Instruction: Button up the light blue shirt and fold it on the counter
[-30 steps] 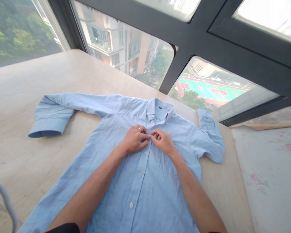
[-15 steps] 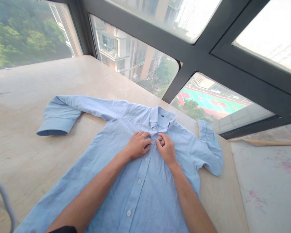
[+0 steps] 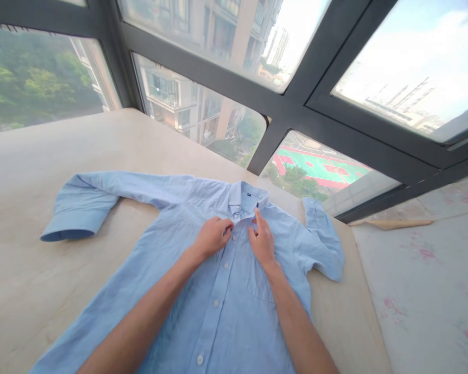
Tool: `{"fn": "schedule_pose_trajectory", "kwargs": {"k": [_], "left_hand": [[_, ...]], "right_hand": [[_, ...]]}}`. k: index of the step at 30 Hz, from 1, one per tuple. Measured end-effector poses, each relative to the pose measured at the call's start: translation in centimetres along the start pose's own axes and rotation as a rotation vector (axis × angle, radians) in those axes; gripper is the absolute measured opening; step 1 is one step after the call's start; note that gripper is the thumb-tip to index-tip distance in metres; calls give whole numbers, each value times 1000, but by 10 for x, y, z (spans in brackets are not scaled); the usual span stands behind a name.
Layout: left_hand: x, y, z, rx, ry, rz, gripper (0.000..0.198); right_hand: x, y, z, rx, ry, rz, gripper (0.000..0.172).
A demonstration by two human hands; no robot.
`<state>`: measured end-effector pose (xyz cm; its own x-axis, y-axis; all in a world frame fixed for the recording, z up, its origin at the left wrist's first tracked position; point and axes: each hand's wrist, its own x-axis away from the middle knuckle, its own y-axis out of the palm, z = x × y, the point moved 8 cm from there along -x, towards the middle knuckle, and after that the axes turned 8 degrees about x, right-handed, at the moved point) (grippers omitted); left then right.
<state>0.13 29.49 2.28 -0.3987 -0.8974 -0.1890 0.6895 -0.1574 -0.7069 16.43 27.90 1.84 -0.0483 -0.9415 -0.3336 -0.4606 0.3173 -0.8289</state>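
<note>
A light blue long-sleeved shirt [image 3: 179, 291] lies front up, its white buttons running down the placket [image 3: 218, 291]. The collar [image 3: 235, 200] is at the far end, with a small dark label inside. Just below the collar, my left hand [image 3: 213, 236] is closed, its fingertips pinching the placket edge; a ring shows on one finger. My right hand [image 3: 262, 241] rests on the other side of the placket, index finger stretched up to the collar's right side. Its thumb stands apart and the remaining fingers are partly curled and hidden.
The shirt lies on a pale marble-like ledge [image 3: 19, 208]. Dark window frames [image 3: 203, 67] rise along its far edge. The left sleeve [image 3: 74, 213] is folded toward me, and the other sleeve [image 3: 323, 244] bends near the window. A floral-patterned surface [image 3: 421, 291] borders the ledge at right.
The view has tilted up, showing more window. My right hand has gone from a pinch at the placket to an index finger extended onto the collar. My left hand has shifted closer to the collar.
</note>
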Motion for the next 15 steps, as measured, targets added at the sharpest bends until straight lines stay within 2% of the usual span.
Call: {"fn": "schedule_pose_trajectory", "kwargs": {"k": [2,4,6,11,13,15], "left_hand": [[-15,-4,-2,-44,-14,6,44],[-33,-8,1,-120,44,5,63],[-53,-8,4,-212,130,-45,73],[-93,8,11,-390,290,-362,67],[-105,11,14,-428,304,-444,59],[-117,10,17,-434,302,-486,43]], "right_hand": [[-1,1,3,-23,2,7,65],[-1,1,8,-63,22,27,68],[-2,2,14,-138,67,47,68],[-3,8,28,-364,208,19,66],[-3,10,30,-415,240,-2,65],[-2,11,31,-453,265,-14,64]]}}
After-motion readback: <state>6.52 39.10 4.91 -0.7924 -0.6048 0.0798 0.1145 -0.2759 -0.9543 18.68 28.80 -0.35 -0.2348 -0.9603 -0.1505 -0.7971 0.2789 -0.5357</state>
